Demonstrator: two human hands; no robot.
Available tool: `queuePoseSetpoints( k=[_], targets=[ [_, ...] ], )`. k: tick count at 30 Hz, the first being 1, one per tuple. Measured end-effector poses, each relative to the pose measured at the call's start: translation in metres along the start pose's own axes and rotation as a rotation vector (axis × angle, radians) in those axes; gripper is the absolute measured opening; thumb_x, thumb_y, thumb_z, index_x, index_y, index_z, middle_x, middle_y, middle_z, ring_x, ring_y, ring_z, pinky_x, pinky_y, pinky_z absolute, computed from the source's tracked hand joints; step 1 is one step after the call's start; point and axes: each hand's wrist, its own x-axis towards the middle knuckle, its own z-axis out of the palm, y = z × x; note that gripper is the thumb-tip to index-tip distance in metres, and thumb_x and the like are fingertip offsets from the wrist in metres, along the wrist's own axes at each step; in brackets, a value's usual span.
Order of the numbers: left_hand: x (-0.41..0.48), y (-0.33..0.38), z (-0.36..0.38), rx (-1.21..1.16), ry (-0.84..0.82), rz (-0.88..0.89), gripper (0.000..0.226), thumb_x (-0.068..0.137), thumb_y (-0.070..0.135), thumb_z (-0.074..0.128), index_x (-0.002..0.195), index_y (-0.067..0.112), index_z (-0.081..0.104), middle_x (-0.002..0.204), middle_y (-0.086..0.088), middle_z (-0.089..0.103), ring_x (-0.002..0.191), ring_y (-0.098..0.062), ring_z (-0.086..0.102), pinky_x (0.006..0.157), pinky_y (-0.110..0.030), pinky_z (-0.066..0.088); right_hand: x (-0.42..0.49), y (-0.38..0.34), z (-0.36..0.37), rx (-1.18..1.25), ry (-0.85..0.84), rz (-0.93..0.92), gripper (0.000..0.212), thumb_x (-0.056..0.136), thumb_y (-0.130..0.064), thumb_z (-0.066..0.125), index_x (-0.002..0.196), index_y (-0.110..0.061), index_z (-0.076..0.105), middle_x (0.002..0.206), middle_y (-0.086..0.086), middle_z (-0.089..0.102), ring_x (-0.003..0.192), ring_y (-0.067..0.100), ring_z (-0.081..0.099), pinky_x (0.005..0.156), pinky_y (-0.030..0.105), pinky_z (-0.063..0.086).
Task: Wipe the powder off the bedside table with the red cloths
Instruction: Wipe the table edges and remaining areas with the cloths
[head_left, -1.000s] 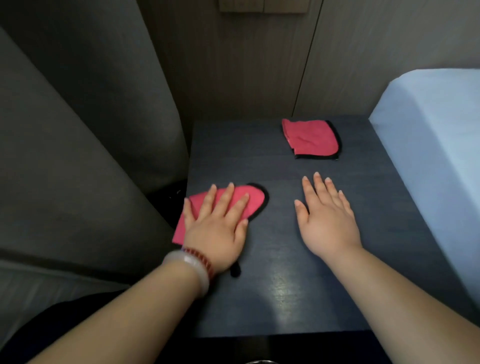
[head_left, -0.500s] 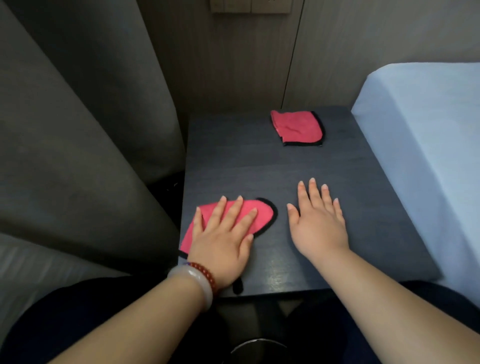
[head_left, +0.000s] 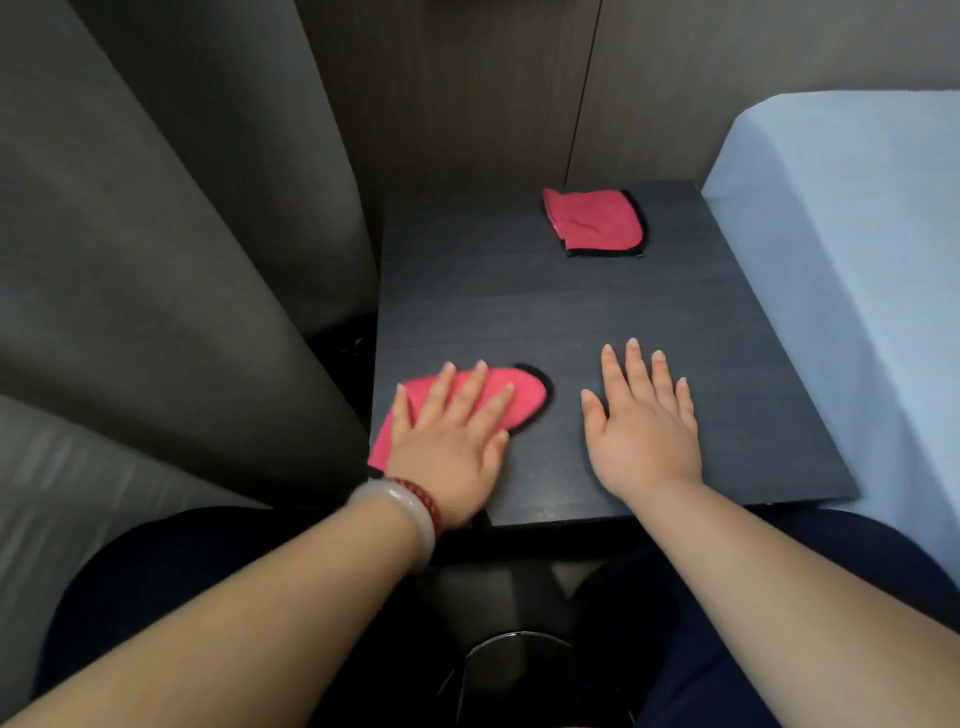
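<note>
The dark bedside table (head_left: 519, 312) fills the middle of the view. My left hand (head_left: 452, 441) lies flat, fingers spread, pressing a red cloth with a black edge (head_left: 524, 397) onto the table's front left corner. Part of that cloth hangs over the left edge. My right hand (head_left: 644, 426) rests open and flat on the bare tabletop to the right of it, holding nothing. A second red cloth (head_left: 595, 221), folded, lies near the back of the table. No powder shows on the dark surface.
A grey curtain (head_left: 156, 260) hangs close along the table's left side. A bed with a pale blue sheet (head_left: 857, 234) stands against the right side. A wood-panelled wall (head_left: 467, 93) is behind. A round dark bin rim (head_left: 519, 644) shows below the table's front edge.
The view has pulled back and tilted down, so my lap and the bin appear. Both hands have slid toward the table's front edge, the left one dragging its cloth along.
</note>
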Motion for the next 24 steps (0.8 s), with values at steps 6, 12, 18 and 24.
queuePoseSetpoints(
  k=[6,12,18,24],
  targets=[
    [-0.006,0.026,0.004,-0.047,0.036,-0.108,0.055,0.099,0.048,0.020,0.152,0.042,0.006,0.163,0.008,-0.007,0.148,-0.025,-0.012,0.112,-0.065,-0.007,0.001,0.001,0.001,0.009,0.019,-0.004,0.060,0.099,-0.052,0.012,0.155,-0.031,0.005,0.163,-0.005,-0.002,0.150,0.018,-0.008,0.121,0.041,-0.003],
    [-0.032,0.017,0.012,0.029,0.037,0.163,0.052,0.097,0.048,0.023,0.150,0.045,0.021,0.162,0.009,0.014,0.149,-0.026,0.009,0.111,-0.068,0.008,0.001,0.000,0.000,0.012,0.029,-0.006,0.060,0.099,-0.051,0.012,0.155,-0.031,0.005,0.163,-0.005,-0.002,0.150,0.018,-0.008,0.121,0.041,-0.003],
    [0.022,0.027,-0.010,-0.049,-0.056,-0.084,0.054,0.100,0.050,0.012,0.150,0.046,-0.005,0.161,0.011,-0.016,0.146,-0.022,-0.021,0.111,-0.064,-0.012,0.000,0.001,-0.001,0.050,0.024,-0.010,0.057,0.101,-0.045,0.012,0.155,-0.030,0.006,0.163,-0.007,-0.001,0.150,0.016,-0.007,0.121,0.039,-0.004],
    [-0.017,0.054,0.005,-0.024,0.008,0.029,0.055,0.100,0.050,0.016,0.152,0.043,-0.001,0.162,0.010,-0.012,0.147,-0.023,-0.020,0.110,-0.066,-0.012,-0.003,0.016,-0.010,0.564,0.169,0.044,0.055,0.101,-0.016,0.036,0.154,-0.019,0.021,0.163,-0.005,0.008,0.149,0.010,0.001,0.120,0.031,0.008]
  ],
)
